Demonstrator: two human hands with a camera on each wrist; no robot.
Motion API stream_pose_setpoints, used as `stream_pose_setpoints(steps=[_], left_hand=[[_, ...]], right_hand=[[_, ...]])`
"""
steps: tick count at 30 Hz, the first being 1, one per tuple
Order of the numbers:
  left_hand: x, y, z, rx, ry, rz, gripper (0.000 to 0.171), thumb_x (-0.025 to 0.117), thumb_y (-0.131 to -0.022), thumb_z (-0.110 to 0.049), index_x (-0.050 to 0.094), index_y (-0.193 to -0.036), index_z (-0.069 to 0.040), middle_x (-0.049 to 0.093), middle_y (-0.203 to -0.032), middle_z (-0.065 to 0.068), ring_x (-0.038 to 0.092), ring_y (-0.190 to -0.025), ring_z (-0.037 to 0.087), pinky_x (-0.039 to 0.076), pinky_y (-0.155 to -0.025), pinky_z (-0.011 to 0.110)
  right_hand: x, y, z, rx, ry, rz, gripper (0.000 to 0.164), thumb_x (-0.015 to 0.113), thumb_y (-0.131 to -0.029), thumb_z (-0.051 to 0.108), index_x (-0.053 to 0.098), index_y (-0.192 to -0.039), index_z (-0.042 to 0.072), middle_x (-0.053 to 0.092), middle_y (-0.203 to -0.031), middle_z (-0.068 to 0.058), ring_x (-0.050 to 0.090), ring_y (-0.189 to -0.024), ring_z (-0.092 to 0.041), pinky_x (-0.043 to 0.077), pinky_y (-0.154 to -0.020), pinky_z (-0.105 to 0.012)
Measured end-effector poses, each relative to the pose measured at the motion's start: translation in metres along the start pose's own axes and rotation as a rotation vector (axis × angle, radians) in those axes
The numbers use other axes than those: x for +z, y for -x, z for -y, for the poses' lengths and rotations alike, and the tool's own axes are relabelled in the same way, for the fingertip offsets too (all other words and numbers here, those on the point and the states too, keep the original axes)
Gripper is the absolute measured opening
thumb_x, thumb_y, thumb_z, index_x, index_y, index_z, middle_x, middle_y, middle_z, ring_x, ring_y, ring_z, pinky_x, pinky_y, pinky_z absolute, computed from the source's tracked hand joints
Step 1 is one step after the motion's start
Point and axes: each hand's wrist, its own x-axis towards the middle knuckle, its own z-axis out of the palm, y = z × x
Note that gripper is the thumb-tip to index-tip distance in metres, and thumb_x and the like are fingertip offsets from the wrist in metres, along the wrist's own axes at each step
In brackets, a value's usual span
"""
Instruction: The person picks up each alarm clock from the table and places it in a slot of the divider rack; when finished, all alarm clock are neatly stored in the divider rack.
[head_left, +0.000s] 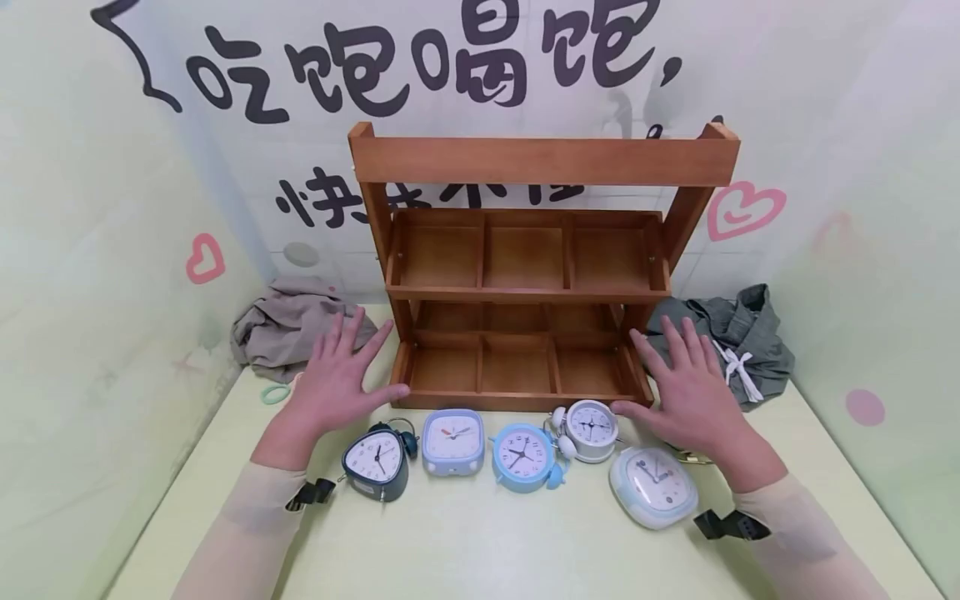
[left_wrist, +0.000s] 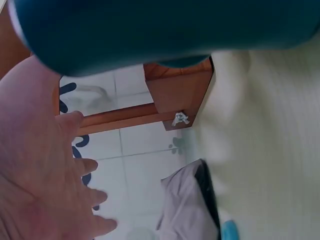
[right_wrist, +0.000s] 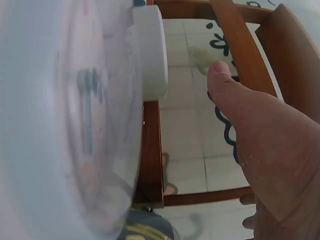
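Note:
My left hand [head_left: 333, 390] is spread with straight fingers at the left side of a brown wooden shelf [head_left: 521, 404], holding nothing. Nearest below it is a dark teal triangular alarm clock [head_left: 375, 458], large in the left wrist view [left_wrist: 165, 32]. My right hand [head_left: 693, 400] spreads its fingers at the shelf's right side, also holding nothing. Its thumb points towards a white twin-bell clock [head_left: 590, 427]. A pale blue-and-white rounded clock [head_left: 654, 490] lies below that hand. Between them are a lavender square clock [head_left: 453, 440] and a light blue twin-bell clock [head_left: 521, 457].
The shelf has two tiers of divided compartments, with a top rail [head_left: 543, 161]. A grey-brown cloth [head_left: 288, 325] lies at back left, a teal ring-shaped thing [head_left: 275, 393] in front. A dark grey cloth [head_left: 757, 333] with a white tie is at back right. A gold-coloured thing [head_left: 694, 457] is mostly hidden.

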Motion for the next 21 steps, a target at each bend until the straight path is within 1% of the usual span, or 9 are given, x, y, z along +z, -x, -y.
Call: stream_pose_setpoints(steps=[3,5,7,8,10,12,15,19,21], left_hand=[[0.001,-0.001,0.003,0.004,0.114,0.039,0.104,0.065,-0.099,-0.079,0.02,-0.18,-0.033,0.0,-0.187,0.017,0.004,-0.169,0.052,0.024,-0.127,0.079],[0.003,-0.001,0.005,-0.002,0.183,0.07,0.102,0.067,-0.101,-0.074,0.019,-0.18,-0.033,0.002,-0.187,0.017,0.012,-0.168,0.053,0.036,-0.121,0.079],[0.005,-0.002,0.007,-0.012,0.251,0.101,0.1,0.07,-0.103,-0.068,0.018,-0.181,-0.034,0.005,-0.186,0.019,0.021,-0.165,0.055,0.043,-0.115,0.08],[0.008,-0.003,0.009,-0.014,0.282,0.112,0.099,0.07,-0.103,-0.067,0.017,-0.181,-0.035,0.006,-0.186,0.02,0.024,-0.164,0.056,0.045,-0.114,0.079],[0.012,-0.005,0.012,-0.015,0.34,0.13,0.099,0.071,-0.104,-0.065,0.016,-0.181,-0.036,0.011,-0.185,0.022,0.03,-0.161,0.057,0.045,-0.115,0.078],[0.016,-0.007,0.016,-0.01,0.391,0.145,0.098,0.071,-0.104,-0.064,0.017,-0.18,-0.036,0.016,-0.183,0.024,0.032,-0.16,0.056,0.04,-0.119,0.078],[0.022,-0.009,0.022,0.007,0.447,0.157,0.096,0.071,-0.104,-0.064,0.022,-0.18,-0.033,0.023,-0.182,0.022,0.028,-0.163,0.054,0.033,-0.125,0.076],[0.03,-0.012,0.029,0.027,0.516,0.166,0.09,0.074,-0.104,-0.059,0.033,-0.178,-0.028,0.034,-0.18,0.013,0.028,-0.165,0.046,0.03,-0.129,0.071],[0.034,-0.013,0.032,0.045,0.549,0.17,0.087,0.075,-0.105,-0.056,0.036,-0.176,-0.024,0.038,-0.179,0.01,0.032,-0.165,0.042,0.03,-0.13,0.068]], right_hand=[[-0.001,-0.003,0.008,-0.014,-0.036,0.016,0.117,0.081,-0.087,0.076,0.034,-0.175,0.014,0.019,-0.178,-0.035,0.006,-0.166,-0.058,0.007,-0.131,-0.077],[-0.001,-0.004,0.014,-0.025,-0.06,0.027,0.117,0.082,-0.086,0.075,0.034,-0.176,0.016,0.02,-0.179,-0.033,0.008,-0.166,-0.058,0.012,-0.13,-0.079],[-0.002,-0.006,0.019,-0.035,-0.082,0.038,0.118,0.084,-0.085,0.074,0.034,-0.176,0.018,0.02,-0.18,-0.03,0.01,-0.166,-0.057,0.016,-0.128,-0.08],[-0.002,-0.006,0.022,-0.042,-0.092,0.045,0.118,0.084,-0.085,0.074,0.034,-0.176,0.018,0.02,-0.18,-0.029,0.011,-0.166,-0.056,0.018,-0.128,-0.08],[-0.001,-0.008,0.026,-0.064,-0.11,0.058,0.118,0.084,-0.086,0.073,0.033,-0.177,0.019,0.02,-0.181,-0.028,0.013,-0.166,-0.055,0.021,-0.128,-0.08],[-0.001,-0.01,0.031,-0.092,-0.133,0.064,0.117,0.084,-0.087,0.073,0.033,-0.176,0.018,0.021,-0.181,-0.027,0.015,-0.166,-0.054,0.023,-0.127,-0.079],[0.0,-0.014,0.038,-0.133,-0.166,0.079,0.115,0.083,-0.088,0.073,0.033,-0.177,0.019,0.023,-0.181,-0.025,0.017,-0.166,-0.053,0.025,-0.126,-0.08],[-0.001,-0.02,0.051,-0.184,-0.204,0.102,0.115,0.082,-0.088,0.075,0.032,-0.177,0.021,0.024,-0.181,-0.023,0.02,-0.166,-0.05,0.03,-0.125,-0.079],[-0.002,-0.024,0.058,-0.209,-0.219,0.113,0.116,0.081,-0.088,0.076,0.032,-0.177,0.021,0.025,-0.181,-0.022,0.024,-0.165,-0.049,0.033,-0.124,-0.078]])
